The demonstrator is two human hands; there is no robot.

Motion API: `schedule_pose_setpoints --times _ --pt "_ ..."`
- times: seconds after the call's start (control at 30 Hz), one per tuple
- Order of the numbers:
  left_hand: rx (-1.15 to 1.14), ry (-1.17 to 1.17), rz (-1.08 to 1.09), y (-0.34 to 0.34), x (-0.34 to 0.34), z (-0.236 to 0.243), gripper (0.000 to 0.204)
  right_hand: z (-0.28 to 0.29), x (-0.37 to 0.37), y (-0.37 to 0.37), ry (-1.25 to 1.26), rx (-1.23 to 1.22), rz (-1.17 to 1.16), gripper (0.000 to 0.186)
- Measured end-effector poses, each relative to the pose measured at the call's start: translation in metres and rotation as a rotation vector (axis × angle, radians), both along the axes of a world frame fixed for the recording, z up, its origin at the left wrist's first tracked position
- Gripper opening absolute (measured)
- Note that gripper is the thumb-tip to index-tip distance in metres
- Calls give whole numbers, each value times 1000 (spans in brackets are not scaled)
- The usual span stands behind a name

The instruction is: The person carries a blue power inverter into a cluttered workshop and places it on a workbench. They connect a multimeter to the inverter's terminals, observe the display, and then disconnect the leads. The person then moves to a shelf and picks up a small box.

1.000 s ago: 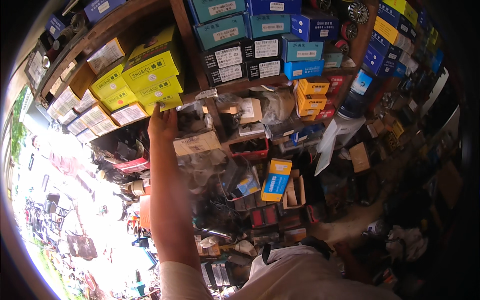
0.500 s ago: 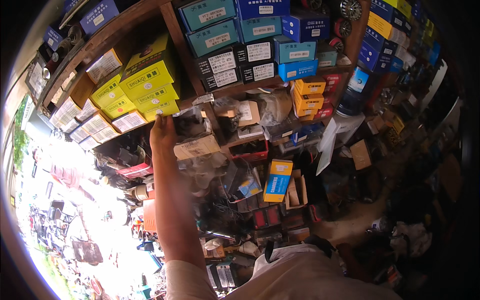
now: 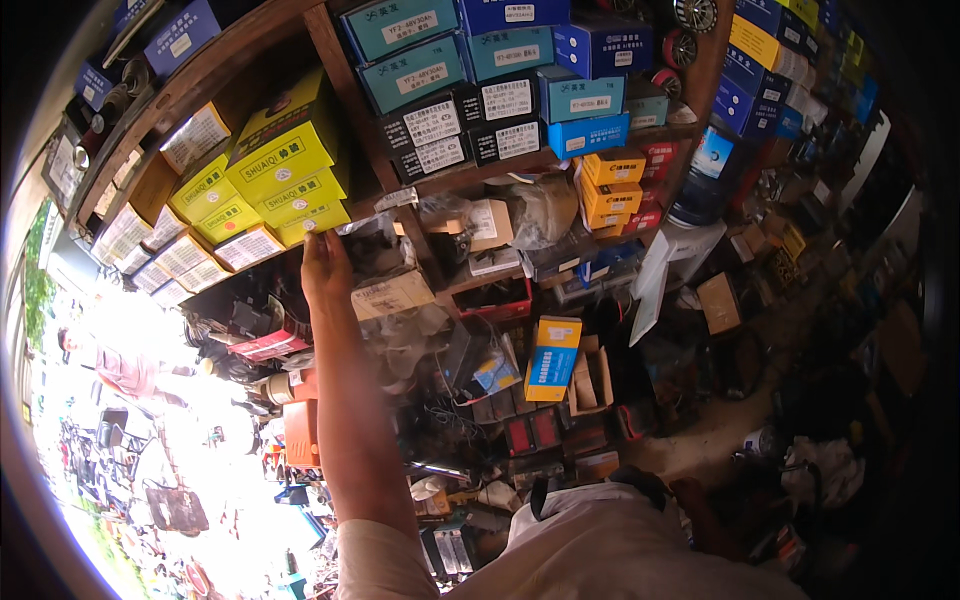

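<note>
My left hand (image 3: pixel 327 268) reaches up to the shelf, its fingertips pressed together at the front edge of the lowest yellow-green cardboard box (image 3: pixel 318 220) in a stack. Fingers and box edge touch; how far the fingers wrap round it is hard to see. On top of that box lie more boxes of the same colour, the largest yellow-green box (image 3: pixel 285 152) having a dark printed lid. Smaller yellow-green boxes (image 3: pixel 215 205) stand to their left. In deep shadow beside my body, part of what looks like my right hand (image 3: pixel 695 497) shows; its fingers cannot be made out.
Teal boxes (image 3: pixel 410 75), black boxes with white labels (image 3: pixel 430 125) and orange boxes (image 3: pixel 610 195) fill the wooden shelves. Below stand a blue-and-yellow box (image 3: pixel 553 360) and an open carton (image 3: pixel 592 375). A water bottle (image 3: pixel 710 170) sits at right. A person (image 3: pixel 120 365) is outside at left.
The view has shifted slightly, so the shelf boxes sit a little further left and the outdoor scene is lower. My left hand stays at the same yellow-green box.
</note>
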State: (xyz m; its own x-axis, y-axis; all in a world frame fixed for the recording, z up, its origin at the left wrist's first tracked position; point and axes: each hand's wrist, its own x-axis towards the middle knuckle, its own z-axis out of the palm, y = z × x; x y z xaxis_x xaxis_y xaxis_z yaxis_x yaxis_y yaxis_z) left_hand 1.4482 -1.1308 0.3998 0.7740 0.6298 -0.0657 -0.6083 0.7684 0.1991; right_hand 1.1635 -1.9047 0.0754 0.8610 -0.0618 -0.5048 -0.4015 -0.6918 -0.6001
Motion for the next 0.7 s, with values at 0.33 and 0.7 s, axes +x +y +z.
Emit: schedule_pose_setpoints --times 0.33,0.7 --pt "553 222 149 -41 -22 3 21 19 88 38 -73 -29 125 31" --pt "2119 1165 358 -41 -29 -120 50 245 349 397 -846 360 585 44"
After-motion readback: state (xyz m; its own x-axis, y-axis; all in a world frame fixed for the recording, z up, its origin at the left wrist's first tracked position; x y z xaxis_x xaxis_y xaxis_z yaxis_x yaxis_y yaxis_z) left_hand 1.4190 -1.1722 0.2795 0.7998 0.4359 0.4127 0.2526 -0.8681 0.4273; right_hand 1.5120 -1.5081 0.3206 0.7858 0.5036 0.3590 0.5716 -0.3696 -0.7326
